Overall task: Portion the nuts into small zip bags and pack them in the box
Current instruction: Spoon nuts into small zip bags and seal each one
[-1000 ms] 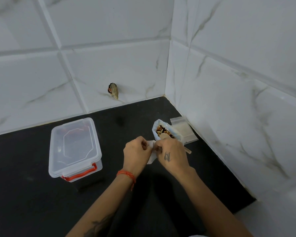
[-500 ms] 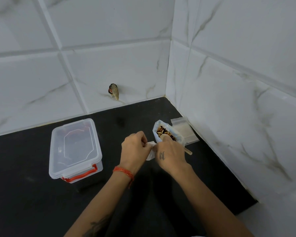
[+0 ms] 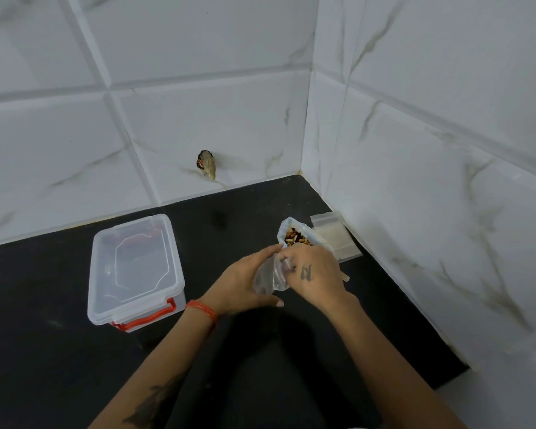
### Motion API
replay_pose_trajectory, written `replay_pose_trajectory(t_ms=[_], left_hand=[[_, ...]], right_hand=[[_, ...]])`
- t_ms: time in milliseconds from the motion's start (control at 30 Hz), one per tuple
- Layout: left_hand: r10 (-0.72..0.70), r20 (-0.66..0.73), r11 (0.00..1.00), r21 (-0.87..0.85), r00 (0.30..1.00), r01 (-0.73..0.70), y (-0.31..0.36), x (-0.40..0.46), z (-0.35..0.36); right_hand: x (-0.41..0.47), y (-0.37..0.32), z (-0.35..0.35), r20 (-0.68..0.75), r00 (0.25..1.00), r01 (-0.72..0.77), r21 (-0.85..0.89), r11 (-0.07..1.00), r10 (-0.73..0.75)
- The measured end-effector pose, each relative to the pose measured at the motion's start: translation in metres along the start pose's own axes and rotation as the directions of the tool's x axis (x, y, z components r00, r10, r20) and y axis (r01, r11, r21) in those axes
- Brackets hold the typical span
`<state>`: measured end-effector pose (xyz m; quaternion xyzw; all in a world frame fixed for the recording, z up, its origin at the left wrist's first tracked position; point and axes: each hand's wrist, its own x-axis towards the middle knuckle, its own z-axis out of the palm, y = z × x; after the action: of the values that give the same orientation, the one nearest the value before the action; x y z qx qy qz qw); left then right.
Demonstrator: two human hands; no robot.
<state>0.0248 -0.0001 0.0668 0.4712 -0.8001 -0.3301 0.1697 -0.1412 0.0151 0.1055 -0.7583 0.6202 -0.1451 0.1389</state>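
Both hands hold one small zip bag [image 3: 268, 278]: left hand [image 3: 245, 284] cradles it, right hand [image 3: 314, 274] fingers inside its mouth; nuts [image 3: 296, 237] lie just beyond, nearer the right

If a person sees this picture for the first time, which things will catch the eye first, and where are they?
First come the two hands at the centre: the left hand and the right hand hold a small clear zip bag between them, above the black counter. Just behind them stands an open bag of nuts. To the left sits a clear box with its lid on and a red latch.
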Motion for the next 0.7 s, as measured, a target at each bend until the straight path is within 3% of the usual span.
replay_pose_trajectory(t_ms=[200,300,367,433,533,600,700], left_hand=[[-0.003,-0.121,0.976,-0.215,0.993,-0.023,-0.001,-0.003,0.003],[-0.079,-0.151,0.947,-0.32,0.985,0.027,-0.004,-0.006,0.004],[-0.128,-0.148,0.925,-0.375,0.981,0.064,-0.008,-0.006,0.008],[-0.165,-0.132,0.897,-0.432,0.977,0.093,-0.011,-0.005,0.012],[-0.196,-0.117,0.867,-0.484,0.974,0.116,-0.014,-0.003,0.019],[-0.205,-0.12,0.858,-0.5,0.971,0.119,-0.015,-0.001,0.025],[-0.22,-0.148,0.856,-0.503,0.964,0.119,-0.017,0.002,0.033]], right_hand=[[-0.002,0.004,-0.006,-0.01,1.0,0.006,0.217,0.976,-0.004],[-0.002,0.013,-0.014,-0.103,0.989,-0.059,0.379,0.924,0.105],[-0.003,0.026,-0.018,-0.224,0.951,-0.13,0.331,0.935,0.211],[-0.007,0.042,-0.018,-0.249,0.92,-0.257,0.194,0.947,0.301],[-0.012,0.057,-0.012,-0.093,0.9,-0.429,-0.03,0.903,0.425],[-0.014,0.06,-0.007,-0.003,0.882,-0.47,-0.043,0.882,0.47],[-0.011,0.06,-0.004,0.012,0.888,-0.459,-0.013,0.888,0.459]])
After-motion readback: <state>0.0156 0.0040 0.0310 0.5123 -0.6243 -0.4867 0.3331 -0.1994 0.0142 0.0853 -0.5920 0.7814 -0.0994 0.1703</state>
